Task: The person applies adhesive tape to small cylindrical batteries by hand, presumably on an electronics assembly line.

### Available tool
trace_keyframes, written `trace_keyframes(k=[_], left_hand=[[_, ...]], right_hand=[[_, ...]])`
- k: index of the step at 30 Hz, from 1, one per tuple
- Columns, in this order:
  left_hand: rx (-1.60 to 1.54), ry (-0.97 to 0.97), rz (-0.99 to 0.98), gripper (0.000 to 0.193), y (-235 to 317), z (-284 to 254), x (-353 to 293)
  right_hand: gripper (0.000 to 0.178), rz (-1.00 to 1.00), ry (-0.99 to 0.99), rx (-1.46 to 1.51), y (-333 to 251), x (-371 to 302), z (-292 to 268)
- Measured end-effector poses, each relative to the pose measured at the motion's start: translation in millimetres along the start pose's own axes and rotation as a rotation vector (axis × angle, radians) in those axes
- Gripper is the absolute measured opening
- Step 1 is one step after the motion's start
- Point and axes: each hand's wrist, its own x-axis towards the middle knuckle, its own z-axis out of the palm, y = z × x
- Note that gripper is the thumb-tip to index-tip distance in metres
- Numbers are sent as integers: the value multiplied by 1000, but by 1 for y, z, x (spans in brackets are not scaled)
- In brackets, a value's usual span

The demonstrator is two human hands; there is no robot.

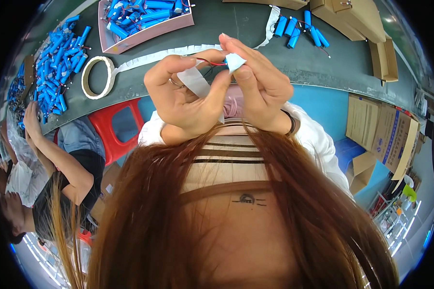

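Close in front of my chest, both hands come together at the table's near edge. My left hand is closed, its thumb and fingers around a thin red wire and the end of a battery cell. A strip of white tape hangs across that palm. My right hand pinches a small white tape piece at the same end. Only a speck of blue shows beside this piece; the rest of the cell is hidden by the fingers.
A tape roll trails a long strip over the dark table. Blue batteries lie in a left pile, a pink box and a small group. Cardboard boxes stand far right. Another person works at left beside a red stool.
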Motion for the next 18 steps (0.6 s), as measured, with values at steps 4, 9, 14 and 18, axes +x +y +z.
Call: trace_keyframes(k=[4, 9, 14, 18], left_hand=[[120, -39, 48, 49, -1, -3, 4], [192, -76, 25, 50, 3, -5, 4], [190, -67, 63, 49, 0, 1, 1], [217, -65, -2, 48, 2, -3, -1]], right_hand=[[34, -79, -141, -317, 1, 3, -7], [38, -13, -82, -286, -8, 14, -20], [23, 30, -113, -129, -13, 22, -21], [23, 95, -102, -96, -19, 23, -15]])
